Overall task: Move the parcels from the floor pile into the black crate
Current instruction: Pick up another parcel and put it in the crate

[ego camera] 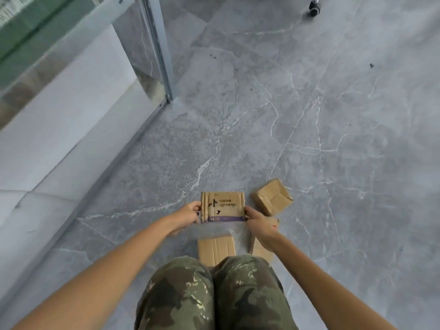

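The flat brown printed cardboard parcel (223,207) is being clamped at opposite edges between left hand (188,216) and right hand (258,223), low by the grey marbled floor (309,139), and judged light, stiff.

The floor (333,115) is laid with large grey stone-look tiles veined in white, with thin grout lines and a few dark specks (371,65). At left a pale metal post (162,55) meets the floor, framing what may be a glass partition (28,39) above a white ledge (59,110). A black caster wheel (314,8) shows at the top edge. The light is soft and even.
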Demonstrator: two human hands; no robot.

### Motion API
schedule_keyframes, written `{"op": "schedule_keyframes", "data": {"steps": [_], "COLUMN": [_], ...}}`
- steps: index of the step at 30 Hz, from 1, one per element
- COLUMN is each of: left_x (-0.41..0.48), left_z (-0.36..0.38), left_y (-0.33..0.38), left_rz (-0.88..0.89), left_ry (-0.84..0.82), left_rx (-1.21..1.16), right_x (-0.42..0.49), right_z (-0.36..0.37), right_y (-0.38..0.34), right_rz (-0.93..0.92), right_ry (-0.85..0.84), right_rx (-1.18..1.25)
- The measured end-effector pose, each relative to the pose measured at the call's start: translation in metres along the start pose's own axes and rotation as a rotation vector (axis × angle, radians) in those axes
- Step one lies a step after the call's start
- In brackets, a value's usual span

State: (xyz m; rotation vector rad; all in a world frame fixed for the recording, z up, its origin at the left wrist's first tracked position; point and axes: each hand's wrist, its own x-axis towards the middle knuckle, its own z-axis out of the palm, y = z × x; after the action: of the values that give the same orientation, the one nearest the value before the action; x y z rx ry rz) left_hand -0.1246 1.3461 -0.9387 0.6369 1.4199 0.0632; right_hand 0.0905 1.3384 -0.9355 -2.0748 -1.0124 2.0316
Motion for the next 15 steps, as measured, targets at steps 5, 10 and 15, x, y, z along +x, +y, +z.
{"op": "schedule_keyframes", "data": {"steps": [5,10,15], "left_x": [-0.169,-0.369,-0.557], "left_z": [-0.012,-0.025,-0.024], "left_y": [0.100,0.203,0.275], "left_rz": [0.207,0.451,0.723], "left_ry": [0.134,0.251,0.302], "left_rx": [-0.069,-0.128,-0.286], "right_x": [-0.148,-0.336,-0.513], "right_z": [-0.038,-0.063,-0.068], "right_y": [-0.115,-0.244,-0.331], "right_rz": [-0.191,-0.442,-0.703], "right_ry": [0.082,0.160,0.137], "right_rx": [0.030,0.157,0.273]}}
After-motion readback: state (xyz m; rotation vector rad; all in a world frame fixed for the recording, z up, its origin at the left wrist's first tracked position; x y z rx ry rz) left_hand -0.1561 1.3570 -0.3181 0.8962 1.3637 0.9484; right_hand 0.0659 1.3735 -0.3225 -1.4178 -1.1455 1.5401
